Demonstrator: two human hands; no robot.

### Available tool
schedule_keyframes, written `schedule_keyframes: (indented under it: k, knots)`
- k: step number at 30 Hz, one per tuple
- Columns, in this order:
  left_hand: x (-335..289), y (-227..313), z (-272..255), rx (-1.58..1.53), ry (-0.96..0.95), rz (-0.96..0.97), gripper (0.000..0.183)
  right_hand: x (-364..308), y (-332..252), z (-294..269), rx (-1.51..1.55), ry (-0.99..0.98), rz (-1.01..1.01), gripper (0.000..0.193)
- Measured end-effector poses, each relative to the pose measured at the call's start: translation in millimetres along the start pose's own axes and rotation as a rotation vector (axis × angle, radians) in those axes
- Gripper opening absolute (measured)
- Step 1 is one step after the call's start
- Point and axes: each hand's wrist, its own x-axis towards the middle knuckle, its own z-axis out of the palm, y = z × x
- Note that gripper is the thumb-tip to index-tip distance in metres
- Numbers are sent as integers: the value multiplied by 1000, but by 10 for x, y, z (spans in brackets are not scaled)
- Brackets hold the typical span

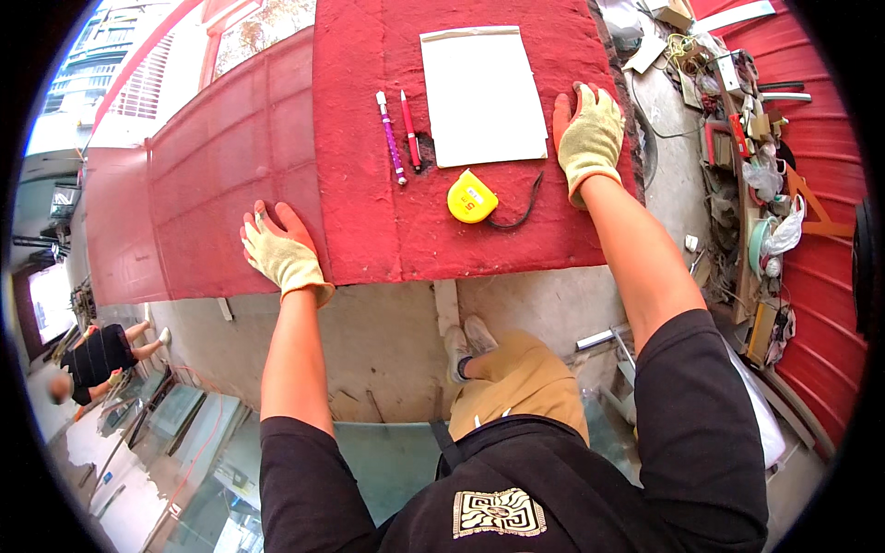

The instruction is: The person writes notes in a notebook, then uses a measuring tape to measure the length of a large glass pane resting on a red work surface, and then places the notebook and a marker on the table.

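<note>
Resting on the near right part of the glass pane (221,175), the gloved left hand (283,251) has its fingers apart, clamped on nothing. The gloved right hand (592,138) lies palm-down by the right edge of the red cloth (364,226), fingers slightly parted, apparently empty. For steadying the pane, light, even pressure seems best, fingertips off its likely sharp edge, with the yellow tape measure (472,199) and white paper pad (484,101) left well apart from it.

My view, counted kind by kind
I see two pens (391,138) (410,129) at eleven o'clock, one paper pad (484,100) and one tape measure (472,197) near twelve, two gloved hands (280,256) (592,138), at nine and half past one.
</note>
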Motion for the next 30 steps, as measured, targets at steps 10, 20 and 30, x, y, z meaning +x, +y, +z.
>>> schedule_keyframes:
  k: [10,20,30]
  knots:
    - [-4,-9,12,-3,11,-7,56,11,-22,-23,-10,-25,3,48]
    - [-3,-9,16,-10,31,2,56,13,-8,-4,-14,-18,-6,47]
    - [7,-44,25,10,14,12,56,9,-16,3,-4,-13,-5,47]
